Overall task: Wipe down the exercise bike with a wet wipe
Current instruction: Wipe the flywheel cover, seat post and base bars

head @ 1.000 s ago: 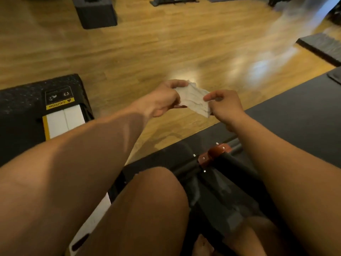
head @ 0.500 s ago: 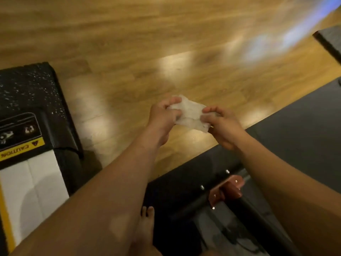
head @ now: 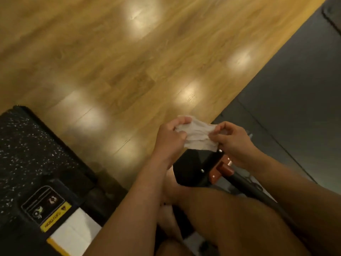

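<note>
Pinching the crumpled white wet wipe (head: 197, 137) at both ends, the two hands hold it up between them. The left grip (head: 169, 137) has its thumb and curled fingers closed on the wipe's left edge. The right grip (head: 232, 141) nips the right edge between thumb and forefinger, with the other fingers loosely curled.

The wipe is thin, creased and bunched into folds, partly spread open. Its long axis runs side to side from one hand to the other, and its lower right corner hangs a little lower than the rest. It is in the air, touching only the fingers, above the line where floor and machine meet.

Just below it sits the black exercise bike (head: 191, 167), a dark panel with small silver bolts. A reddish-brown bracket (head: 223, 169) is fixed to the bike, and a black tube (head: 245, 182) runs off from it toward the lower right. A bare knee (head: 230, 218) lies in front of these.

The glossy wooden plank floor (head: 129, 71) stretches beyond, with a dark grey floor mat (head: 286, 108) at the right. At the left is a black speckled block (head: 27, 154) bearing a yellow caution label (head: 55, 220).
</note>
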